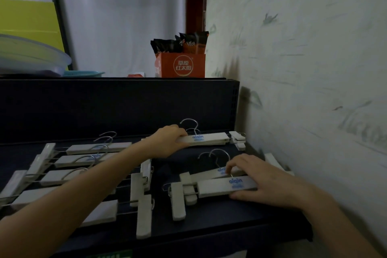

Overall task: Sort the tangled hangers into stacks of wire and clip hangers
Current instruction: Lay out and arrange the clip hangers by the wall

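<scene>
Both your hands hold clip hangers on the dark counter (209, 218). Your left hand (167, 140) curls its fingers round the far hanger (209, 139). Your right hand (263, 182) grips the near hanger (222, 186) between thumb and fingers. A row of hangers (83, 160) lies left.

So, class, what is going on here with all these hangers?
A person is sorting white clip hangers on a dark surface. The left hand grips the far hangers; the right hand holds the near hangers. A row of other hangers lies spread on the left.
</scene>
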A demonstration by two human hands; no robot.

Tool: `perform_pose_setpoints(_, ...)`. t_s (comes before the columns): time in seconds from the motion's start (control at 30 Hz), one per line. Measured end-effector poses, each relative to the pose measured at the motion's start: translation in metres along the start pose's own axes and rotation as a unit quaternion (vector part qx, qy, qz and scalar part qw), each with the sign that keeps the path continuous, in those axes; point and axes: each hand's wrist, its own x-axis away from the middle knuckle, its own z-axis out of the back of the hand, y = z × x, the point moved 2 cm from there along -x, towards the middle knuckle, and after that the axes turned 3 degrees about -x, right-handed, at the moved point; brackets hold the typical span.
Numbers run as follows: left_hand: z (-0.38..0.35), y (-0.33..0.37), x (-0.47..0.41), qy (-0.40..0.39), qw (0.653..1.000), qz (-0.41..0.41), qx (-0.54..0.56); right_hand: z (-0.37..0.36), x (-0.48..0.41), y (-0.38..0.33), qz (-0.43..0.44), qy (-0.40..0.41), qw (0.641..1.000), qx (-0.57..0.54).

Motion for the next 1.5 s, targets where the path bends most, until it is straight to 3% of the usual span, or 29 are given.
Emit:
perform_pose_setpoints(0.7,-0.028,0.010,-0.009,-0.042,0.997,-0.028,-0.054,-0.012,0.033,-0.003,-0.020,0.020,0.999,-0.028)
perform_pose_setpoints(0.87,-0.024,0.009,-0.010,-0.034,0.993,-0.036,-0.105,-0.014,0.039,-0.004,-0.010,0.024,0.999,-0.020)
perform_pose_setpoints(0.93,-0.020,0.011,-0.004,0.012,0.991,-0.053,-0.119,-0.013,0.041,-0.005,-0.005,0.028,0.999,-0.015)
perform_pose_setpoints(1.03,-0.016,0.021,0.013,0.084,0.990,-0.096,-0.057,-0.010,0.042,-0.007,-0.007,0.043,0.999,0.005)
perform_pose_setpoints(1.23,-0.025,0.039,0.044,-0.064,0.986,-0.123,0.094,-0.003,0.043,-0.009,0.004,0.077,0.997,0.032)
perform_pose_setpoints(1.37,-0.023,0.042,0.048,-0.097,0.980,-0.082,0.152,0.001,0.047,-0.013,0.021,0.068,0.997,-0.007)
perform_pose_setpoints(1.5,-0.024,0.041,0.046,-0.122,0.965,-0.040,0.228,0.021,0.060,-0.013,0.038,0.111,0.992,-0.049)
